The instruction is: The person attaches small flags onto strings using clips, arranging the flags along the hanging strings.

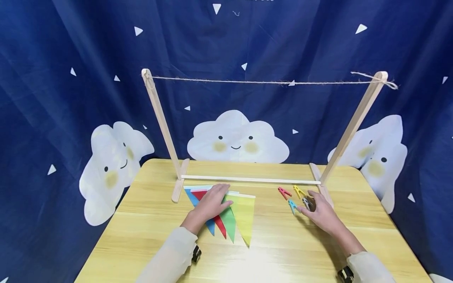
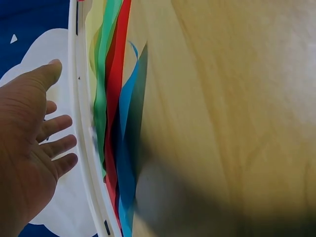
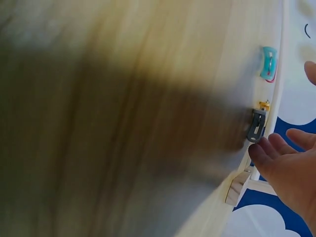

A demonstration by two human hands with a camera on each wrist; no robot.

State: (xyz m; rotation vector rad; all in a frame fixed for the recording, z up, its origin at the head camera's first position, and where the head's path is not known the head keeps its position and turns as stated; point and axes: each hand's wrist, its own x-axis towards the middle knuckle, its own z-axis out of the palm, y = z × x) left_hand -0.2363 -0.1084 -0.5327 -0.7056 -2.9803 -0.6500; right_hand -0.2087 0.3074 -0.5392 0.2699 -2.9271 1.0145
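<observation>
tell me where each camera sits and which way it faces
Head: worn on the head, looking forward and down at the table; left hand, right hand, sleeves show.
Left wrist: worn there, facing the pennants; left hand shows.
Right wrist: worn there, facing the clips; right hand shows.
Head and left wrist share the pennants.

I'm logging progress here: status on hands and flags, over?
Left hand over flags. Right hand by grey clip, no grip seen. Flags overlapping on table. Nothing seen blocking.
</observation>
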